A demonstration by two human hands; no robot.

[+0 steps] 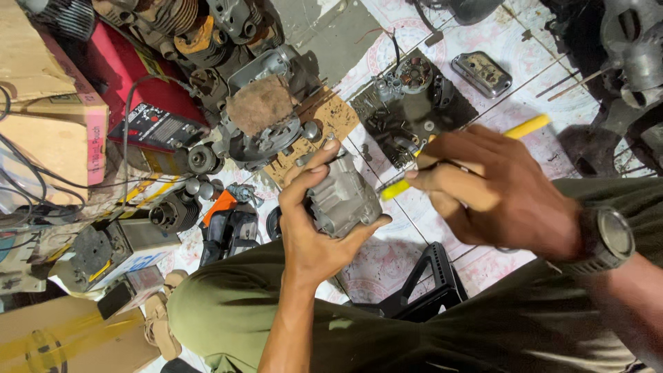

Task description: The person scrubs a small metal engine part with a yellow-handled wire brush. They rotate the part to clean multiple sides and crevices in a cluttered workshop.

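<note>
My left hand [307,224] grips a grey metal engine casing [342,197] above my knee, thumb along its lower right side and fingers curled over its top left. My right hand [487,183] holds a yellow-handled tool [528,126] like a pen, and its yellow tip [394,190] points at the right side of the casing. A dark watch [608,238] sits on my right wrist. I wear olive green trousers [228,304].
On the tiled floor lie a dark tray of small engine parts [407,103], a metal cover [481,73], a piece of cardboard [324,131] and a black plastic stool [431,283]. Engine cylinders, a red machine [141,83] and cardboard boxes [48,103] crowd the left.
</note>
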